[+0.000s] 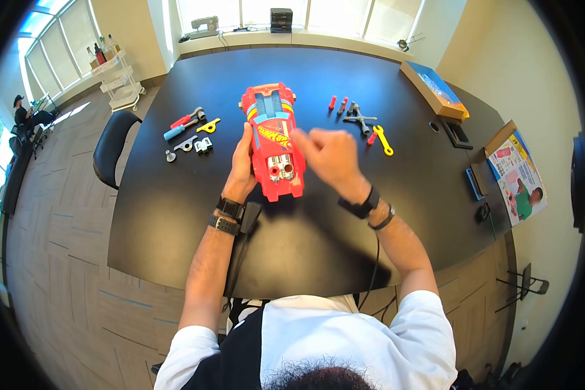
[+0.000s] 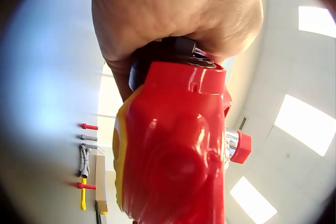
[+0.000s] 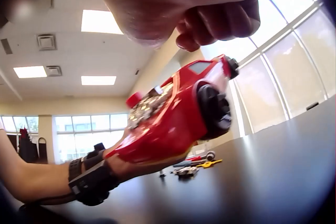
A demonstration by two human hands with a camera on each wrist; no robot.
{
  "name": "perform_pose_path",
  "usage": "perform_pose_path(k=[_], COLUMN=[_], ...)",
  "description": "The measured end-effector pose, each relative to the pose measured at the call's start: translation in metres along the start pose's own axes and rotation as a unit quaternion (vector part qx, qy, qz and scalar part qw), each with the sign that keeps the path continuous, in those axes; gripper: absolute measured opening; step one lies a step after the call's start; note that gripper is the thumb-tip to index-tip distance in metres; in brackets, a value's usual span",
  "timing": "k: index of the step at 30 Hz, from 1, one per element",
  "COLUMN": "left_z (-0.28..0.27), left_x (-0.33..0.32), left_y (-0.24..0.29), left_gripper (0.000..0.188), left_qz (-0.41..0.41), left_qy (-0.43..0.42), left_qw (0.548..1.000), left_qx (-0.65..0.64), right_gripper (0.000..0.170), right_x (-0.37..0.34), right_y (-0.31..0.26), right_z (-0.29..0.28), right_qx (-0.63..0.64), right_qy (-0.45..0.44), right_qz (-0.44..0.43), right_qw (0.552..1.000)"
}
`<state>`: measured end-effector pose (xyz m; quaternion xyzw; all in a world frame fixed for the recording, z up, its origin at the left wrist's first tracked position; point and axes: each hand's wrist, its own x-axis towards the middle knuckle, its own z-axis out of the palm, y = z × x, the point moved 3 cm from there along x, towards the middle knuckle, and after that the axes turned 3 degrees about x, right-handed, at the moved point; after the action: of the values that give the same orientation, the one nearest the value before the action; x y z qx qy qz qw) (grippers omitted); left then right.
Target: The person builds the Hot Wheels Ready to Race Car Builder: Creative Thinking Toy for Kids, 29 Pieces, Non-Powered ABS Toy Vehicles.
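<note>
Bright windowed room, dark surface (image 1: 169, 227); a red toy car (image 1: 264, 148) held up over it.
From the left: a black chair (image 1: 114, 149), a yellow piece (image 1: 209, 125) among small tools, then the left hand (image 1: 242, 166), fingers wrapped round the car's side, its engine end toward the person; the right hand (image 1: 335, 159), close beside the car, fingers curled in, gripping nothing that shows; a grey cross wrench (image 1: 359, 119), a yellow wrench (image 1: 384, 141) and an open box (image 1: 460, 112).
</note>
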<state>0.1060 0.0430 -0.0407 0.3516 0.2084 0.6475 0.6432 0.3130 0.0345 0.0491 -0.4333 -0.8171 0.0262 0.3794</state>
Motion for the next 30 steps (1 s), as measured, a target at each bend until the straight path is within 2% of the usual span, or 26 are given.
perform_pose_path(k=[1,3,6,7,10,11,13,15,17,18,19,21,22,24,25,27,30], left_z=[0.001,0.001,-0.005,-0.004,-0.001,-0.003,-0.004,-0.004,0.001,0.003,0.002,-0.003,-0.003,-0.002,-0.004,-0.007,-0.004], left_x=[-0.001,-0.003,0.0,0.0,-0.002,-0.002,0.001,0.002,0.0,-0.001,-0.001,0.001,0.001,0.002,0.004,0.006,0.007], left_y=[0.002,0.003,0.001,0.003,0.006,0.006,0.005,0.004,0.008,0.009,0.007,0.003,0.002,0.002,0.001,-0.003,0.0], left_gripper=[0.067,0.067,0.068,0.068,0.068,0.068,0.067,0.067,0.068,0.063,0.063,0.058,0.058,0.054,0.054,0.055,0.053], left_qz=[-0.001,-0.015,-0.019,-0.015,-0.008,-0.008,-0.015,-0.021,-0.01,-0.016,-0.017,-0.006,-0.006,-0.001,-0.001,-0.013,-0.005], left_qy=[0.001,0.017,0.013,0.012,0.011,0.014,0.008,0.013,0.008,-0.022,-0.023,-0.009,-0.009,-0.022,-0.024,-0.017,-0.013], left_qw=[1.0,1.0,1.0,1.0,1.0,1.0,1.0,1.0,1.0,0.999,0.999,0.998,0.998,0.998,0.997,0.999,0.999], left_qx=[0.0,0.005,-0.003,-0.003,0.006,0.005,-0.005,-0.007,0.006,-0.021,-0.022,0.068,0.068,0.066,0.067,0.027,0.046], right_gripper=[0.042,0.031,0.012,0.01,0.014,0.014,0.014,0.011,0.008,0.009,0.009,0.013,0.013,0.018,0.018,0.022,0.026], right_x=[0.011,0.027,0.023,0.02,0.002,-0.001,-0.014,-0.02,-0.016,-0.015,-0.011,-0.001,0.004,0.008,0.007,0.002,-0.012], right_y=[0.022,0.084,0.186,0.218,0.27,0.277,0.287,0.287,0.245,0.223,0.204,0.158,0.128,0.071,0.052,0.017,-0.025], right_z=[-0.004,0.003,0.018,0.023,0.026,0.029,0.03,0.028,0.011,0.005,0.002,-0.008,-0.018,-0.036,-0.04,-0.045,-0.05], right_qx=[-0.027,-0.143,-0.327,-0.374,-0.368,-0.368,-0.33,-0.335,-0.175,-0.112,-0.113,0.074,0.074,0.23,0.231,0.367,0.349], right_qy=[0.028,0.05,-0.018,-0.042,-0.112,-0.115,-0.119,-0.1,-0.119,-0.087,-0.086,-0.009,-0.008,-0.06,-0.058,-0.061,-0.03], right_qz=[0.022,-0.008,-0.022,-0.02,0.051,0.049,0.098,0.087,0.119,0.103,0.104,0.034,0.034,0.114,0.114,0.014,-0.054], right_qw=[0.999,0.988,0.945,0.926,0.922,0.922,0.931,0.933,0.97,0.985,0.984,0.997,0.997,0.965,0.965,0.928,0.935])
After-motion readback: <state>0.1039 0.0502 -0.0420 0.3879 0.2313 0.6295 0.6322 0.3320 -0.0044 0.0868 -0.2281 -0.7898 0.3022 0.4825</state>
